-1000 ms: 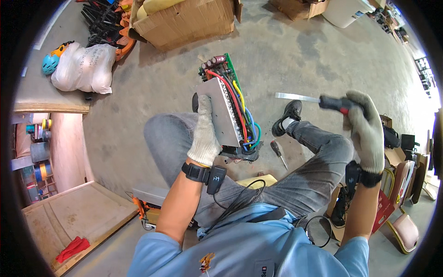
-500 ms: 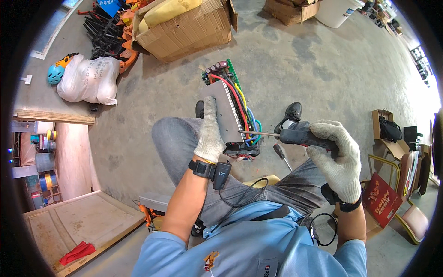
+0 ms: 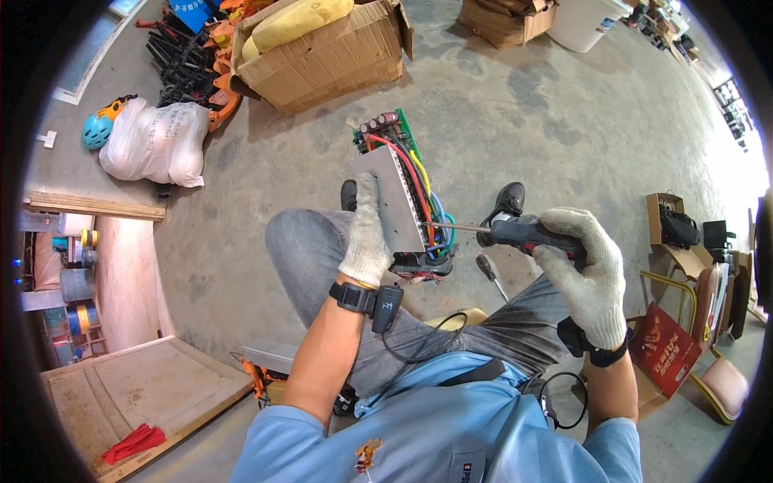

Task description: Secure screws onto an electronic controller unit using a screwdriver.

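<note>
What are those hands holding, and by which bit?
The left hand holds the grey electronics unit by its left side; the right hand holds a screwdriver by its handle.

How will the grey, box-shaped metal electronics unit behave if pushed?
The grey metal unit is probably stiff, given its flat face. The red, yellow and blue wires likely flex and might snag, since they loop outward. The green circuit board may be fragile, as its end sticks out uncovered.

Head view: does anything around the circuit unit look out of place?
One thing: a loose screwdriver lies on the floor beside the right leg, slightly odd since the right hand holds another screwdriver.
</note>
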Demonstrator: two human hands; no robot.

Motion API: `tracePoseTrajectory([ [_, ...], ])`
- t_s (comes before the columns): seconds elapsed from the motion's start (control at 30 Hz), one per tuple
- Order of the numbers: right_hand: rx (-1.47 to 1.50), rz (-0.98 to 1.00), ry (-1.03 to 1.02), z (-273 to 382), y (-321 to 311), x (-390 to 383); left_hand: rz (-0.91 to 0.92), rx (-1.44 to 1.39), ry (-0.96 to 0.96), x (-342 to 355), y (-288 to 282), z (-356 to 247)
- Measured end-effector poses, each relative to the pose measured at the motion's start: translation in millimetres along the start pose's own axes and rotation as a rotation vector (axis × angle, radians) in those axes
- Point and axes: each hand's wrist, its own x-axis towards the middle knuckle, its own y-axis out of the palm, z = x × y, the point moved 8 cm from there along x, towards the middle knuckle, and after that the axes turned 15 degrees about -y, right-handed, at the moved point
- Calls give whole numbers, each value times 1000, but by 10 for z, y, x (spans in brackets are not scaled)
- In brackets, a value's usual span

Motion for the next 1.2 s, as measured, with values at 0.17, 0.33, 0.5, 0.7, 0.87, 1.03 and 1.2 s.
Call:
tracePoseTrajectory([
  [0.17, -14, 30, -15, 32, 46, 25, -8, -21, -7, 10, -31, 9],
  [0.33, -67, 50, -77, 151, 77, 48, 34, -14, -5, 0, -13, 3],
  [0.5, -126, 69, -166, 291, 123, 77, -83, 28, 33, 32, -142, -19],
  [0.7, -195, 105, -50, 304, 118, 103, -66, 45, 32, -10, -73, -28],
  [0.87, -232, 116, -62, 315, 160, 85, -34, 50, 48, 16, -126, -41],
  [1.03, -238, 152, 11, 219, 163, 134, -60, 15, 58, -21, -40, -45],
  [1.2, -50, 246, 316, -46, 218, 113, 8, 136, 77, -44, -46, -81],
])
